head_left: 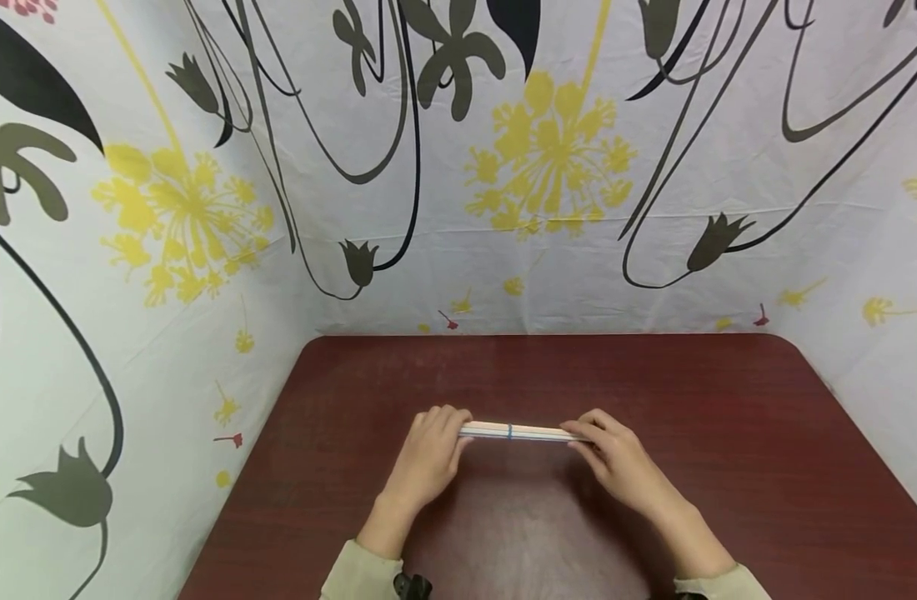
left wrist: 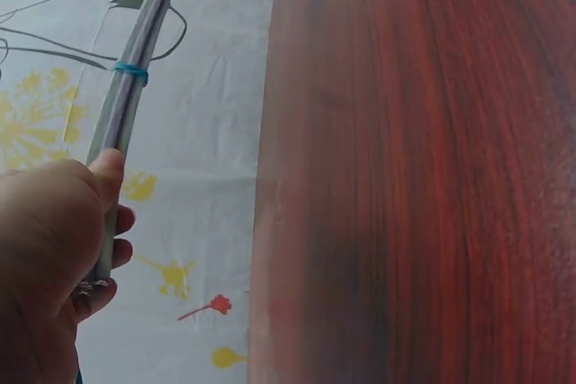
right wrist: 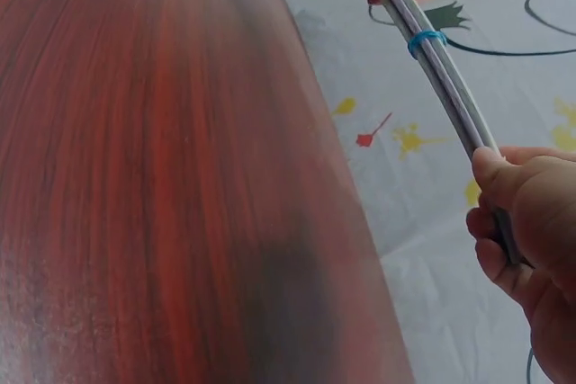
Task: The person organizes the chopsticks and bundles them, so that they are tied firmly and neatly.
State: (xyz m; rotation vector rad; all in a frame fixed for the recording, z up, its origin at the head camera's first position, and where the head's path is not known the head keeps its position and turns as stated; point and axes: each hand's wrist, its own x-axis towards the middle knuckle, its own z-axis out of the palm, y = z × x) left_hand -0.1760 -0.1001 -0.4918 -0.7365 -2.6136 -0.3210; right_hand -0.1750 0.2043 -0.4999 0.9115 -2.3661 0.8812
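A slim bundle of thin, pale grey-white sticks (head_left: pixel 488 430) is held level between both hands above the table. Around its middle runs a blue band (head_left: pixel 510 432). My left hand (head_left: pixel 428 454) grips one end, the thumb lying along the near side and the fingers curled behind, as the left wrist view also shows. The other end is pinched by my right hand (head_left: pixel 623 458), with thumb below and fingertips on top. In the right wrist view a darker tip of the sticks (right wrist: pixel 506 238) pokes out under the right thumb. Whether they are pencils or plain sticks I cannot tell.
Beneath the hands lies a dark red-brown wood-grain table (head_left: pixel 518 375) with rounded far corners. A white cloth (head_left: pixel 443 200) printed with yellow, grey and black flowers hangs behind and at both sides. Shadows of the hands fall on the tabletop.
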